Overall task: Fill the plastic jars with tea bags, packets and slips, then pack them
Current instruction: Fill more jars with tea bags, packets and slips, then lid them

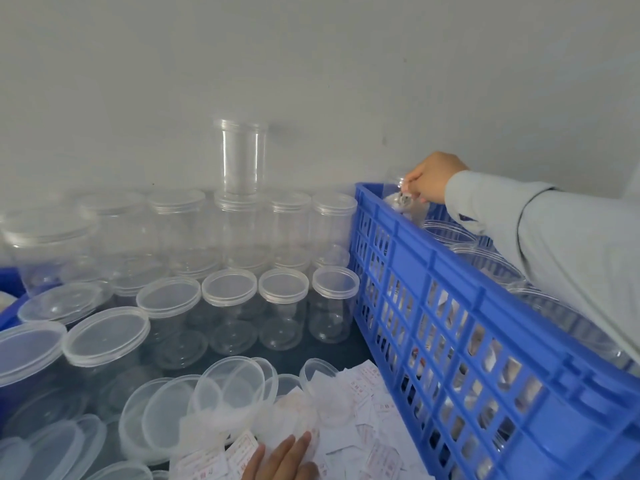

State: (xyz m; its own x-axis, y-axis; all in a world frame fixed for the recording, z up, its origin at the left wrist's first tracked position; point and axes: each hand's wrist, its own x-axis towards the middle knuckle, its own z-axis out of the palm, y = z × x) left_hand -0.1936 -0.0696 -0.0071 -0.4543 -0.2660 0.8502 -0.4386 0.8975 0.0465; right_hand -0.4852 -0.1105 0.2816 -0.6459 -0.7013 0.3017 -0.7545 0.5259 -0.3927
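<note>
Blue crate [450,306]: stands at right, holding filled jars. Empty lidded jars [284,292]: stacked in rows at left of the crate, against the wall [311,64]. Loose lids [225,386]: heaped in front of them. Slips [363,427]: piled beside the lids, touching the crate base. Right hand [431,178]: over the crate's far corner, fingers clamped on a jar [401,199]. Left hand [284,459]: fingers straight and together, resting flat on the slips.
</note>
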